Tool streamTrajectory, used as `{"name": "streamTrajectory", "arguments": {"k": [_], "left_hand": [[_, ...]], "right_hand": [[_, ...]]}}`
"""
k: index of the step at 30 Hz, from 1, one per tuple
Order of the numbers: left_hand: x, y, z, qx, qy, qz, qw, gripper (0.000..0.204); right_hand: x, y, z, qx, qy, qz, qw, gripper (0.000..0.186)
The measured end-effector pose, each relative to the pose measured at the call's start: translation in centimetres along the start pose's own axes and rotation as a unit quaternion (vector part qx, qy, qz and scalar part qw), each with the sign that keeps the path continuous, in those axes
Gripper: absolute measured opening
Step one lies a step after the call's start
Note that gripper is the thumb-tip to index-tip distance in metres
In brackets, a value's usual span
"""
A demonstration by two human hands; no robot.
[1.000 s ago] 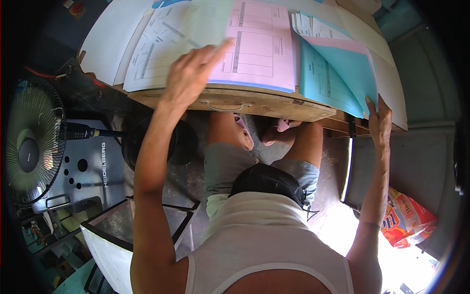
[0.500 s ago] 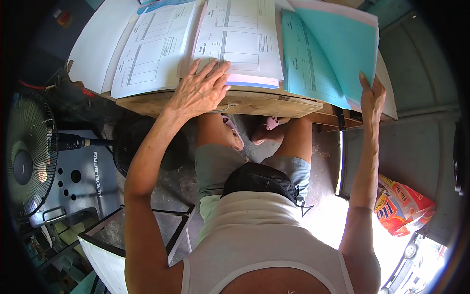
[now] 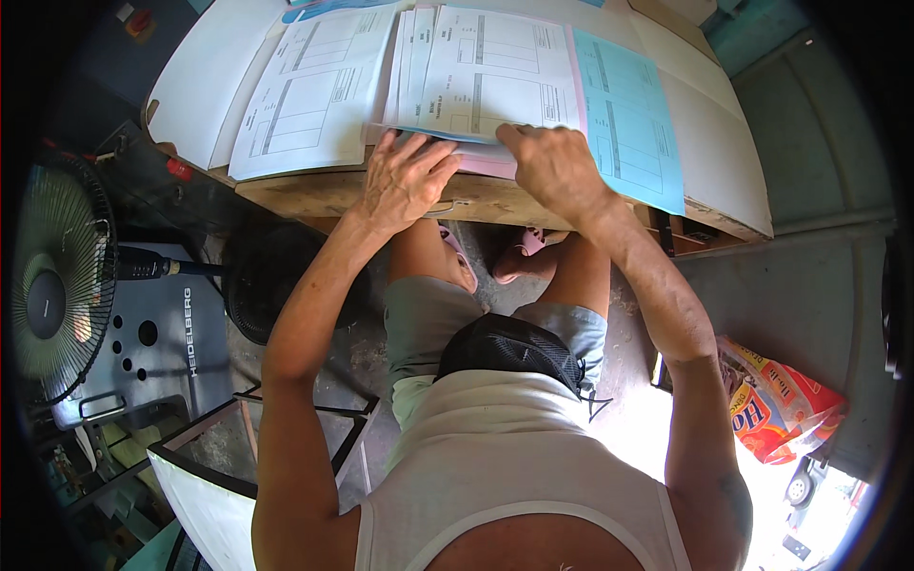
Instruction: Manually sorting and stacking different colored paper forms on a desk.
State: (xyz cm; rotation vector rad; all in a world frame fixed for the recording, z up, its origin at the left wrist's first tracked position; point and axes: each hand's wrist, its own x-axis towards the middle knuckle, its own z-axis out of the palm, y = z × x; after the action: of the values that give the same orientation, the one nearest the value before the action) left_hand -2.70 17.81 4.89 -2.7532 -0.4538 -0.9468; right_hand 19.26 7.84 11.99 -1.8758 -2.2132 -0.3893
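A stack of white printed forms lies in the middle of the table, with some sheets fanned out at its left side. My right hand is closed on the near edge of the sheets, fingers curled and knuckles up. That edge is slightly raised and blurred, with blue and pink paper showing there. My left hand rests at the stack's near left corner, its fingers stretched out and touching the paper edge; the thumb's underside is hidden. To the right lies a pile of light blue forms, to the left another white pile.
The wooden table has a drawer front along its near edge, above my knees. A standing fan and grey machine panel are at the left. A red plastic package sits at the right, by a grey wall.
My right hand has come from the far right to the middle stack, and the sheets it held up lie no longer over the blue pile. My left hand moved slightly right and nearer.
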Motion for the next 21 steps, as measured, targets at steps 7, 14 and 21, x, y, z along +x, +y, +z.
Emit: {"name": "streamTrajectory", "arguments": {"k": [7, 14, 21], "left_hand": [[3.0, 1.7, -2.5, 0.052, 0.079, 0.007, 0.995, 0.016], [5.9, 10.6, -1.2, -0.021, 0.150, 0.122, 0.981, 0.026], [11.4, 14.0, 7.0, -0.003, -0.021, 0.040, 0.999, 0.054]], "right_hand": [[-1.3, 0.1, -1.0, 0.086, 0.012, -0.055, 0.995, 0.023], [3.6, 3.8, -3.0, -0.073, 0.031, -0.197, 0.977, 0.019], [0.8, 13.3, -8.5, -0.172, 0.089, -0.255, 0.947, 0.028]]}}
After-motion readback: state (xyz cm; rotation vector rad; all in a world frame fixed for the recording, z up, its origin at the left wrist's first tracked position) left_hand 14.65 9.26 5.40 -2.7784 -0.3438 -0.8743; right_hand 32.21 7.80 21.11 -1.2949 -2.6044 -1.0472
